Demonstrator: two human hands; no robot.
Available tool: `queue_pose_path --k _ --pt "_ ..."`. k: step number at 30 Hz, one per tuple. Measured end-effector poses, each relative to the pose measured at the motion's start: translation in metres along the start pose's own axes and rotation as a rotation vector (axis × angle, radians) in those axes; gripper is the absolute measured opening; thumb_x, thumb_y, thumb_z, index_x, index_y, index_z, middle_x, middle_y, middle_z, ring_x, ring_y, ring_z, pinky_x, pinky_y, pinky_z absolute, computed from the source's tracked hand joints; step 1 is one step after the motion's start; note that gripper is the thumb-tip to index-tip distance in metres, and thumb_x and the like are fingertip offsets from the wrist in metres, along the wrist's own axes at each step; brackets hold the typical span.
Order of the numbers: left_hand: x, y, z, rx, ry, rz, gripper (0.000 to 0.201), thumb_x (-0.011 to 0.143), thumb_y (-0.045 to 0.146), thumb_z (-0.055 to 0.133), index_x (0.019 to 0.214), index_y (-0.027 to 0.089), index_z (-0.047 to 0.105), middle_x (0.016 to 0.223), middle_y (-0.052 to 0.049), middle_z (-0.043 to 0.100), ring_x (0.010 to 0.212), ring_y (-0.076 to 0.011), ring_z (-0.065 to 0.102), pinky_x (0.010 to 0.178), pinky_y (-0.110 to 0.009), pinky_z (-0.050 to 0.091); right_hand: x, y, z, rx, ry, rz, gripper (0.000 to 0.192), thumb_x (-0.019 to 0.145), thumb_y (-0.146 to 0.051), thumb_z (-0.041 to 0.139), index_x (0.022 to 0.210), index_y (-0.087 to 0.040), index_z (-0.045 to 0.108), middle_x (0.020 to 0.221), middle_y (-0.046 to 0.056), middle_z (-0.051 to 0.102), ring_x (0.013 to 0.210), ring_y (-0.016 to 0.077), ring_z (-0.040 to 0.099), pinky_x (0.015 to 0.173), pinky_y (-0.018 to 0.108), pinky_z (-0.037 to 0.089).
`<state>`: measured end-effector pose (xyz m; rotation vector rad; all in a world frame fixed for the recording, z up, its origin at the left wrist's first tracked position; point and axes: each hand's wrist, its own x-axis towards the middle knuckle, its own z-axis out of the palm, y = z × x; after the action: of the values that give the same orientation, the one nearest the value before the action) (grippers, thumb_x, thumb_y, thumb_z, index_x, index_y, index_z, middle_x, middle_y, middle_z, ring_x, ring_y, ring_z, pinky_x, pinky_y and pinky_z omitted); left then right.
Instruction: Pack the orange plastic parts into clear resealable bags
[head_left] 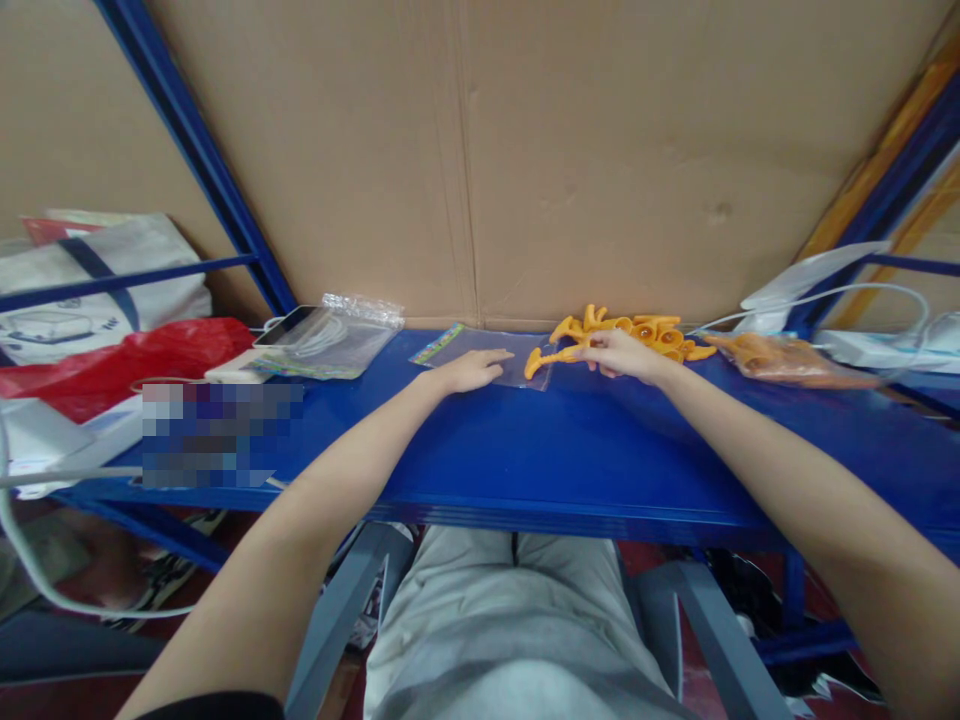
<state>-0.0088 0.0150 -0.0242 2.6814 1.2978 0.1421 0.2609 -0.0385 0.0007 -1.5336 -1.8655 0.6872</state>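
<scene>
"What's the bag [484,342] like?"
"Clear, flat, with a printed strip along its left end."
"And the orange piece [555,357]?"
"Slim, lying sideways, its hooked left end over the bag's right edge."
"The pile [660,338]?"
"More orange pieces, some hollow, heaped just to the right."

A crumpled red plastic bag [214,345] lay before a whitish fabric bag [161,262] with a dark band [97,268], while brown cardboard sheeting [525,150] stood behind a blue metal post [196,135].

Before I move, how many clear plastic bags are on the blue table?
3 at least: a bag under the left hand, one at right holding orange pieces, one at left; more may be hidden there.
</scene>
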Motion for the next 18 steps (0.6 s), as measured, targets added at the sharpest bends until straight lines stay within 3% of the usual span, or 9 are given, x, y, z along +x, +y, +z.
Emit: queue_pose_path --k 7,18 --pt "0.002 0.012 0.008 -0.166 0.082 -0.042 0.067 0.098 0.053 0.025 0.153 0.017 0.038 0.161 -0.004 0.034 0.150 -0.0222 0.028 0.123 -0.035 0.021 -0.001 -0.008 0.019 0.030 0.010 0.033 0.018 0.086 -0.028 0.064 0.074 -0.015 0.064 0.055 0.000 0.054 0.043 0.0074 0.041 0.043 0.023 0.029" --pt "0.018 -0.003 0.011 -0.392 0.323 -0.131 0.055 0.101 0.036 0.023 0.142 0.016 0.053 0.151 -0.007 0.050 0.144 -0.0190 0.041 0.119 -0.031 0.030 0.026 -0.005 0.042 -0.096 0.119 -0.184 0.026 0.079 -0.036 0.071 0.068 -0.014 0.062 0.063 -0.001 0.054 0.063 0.0130 0.050 0.060 0.027 0.036"
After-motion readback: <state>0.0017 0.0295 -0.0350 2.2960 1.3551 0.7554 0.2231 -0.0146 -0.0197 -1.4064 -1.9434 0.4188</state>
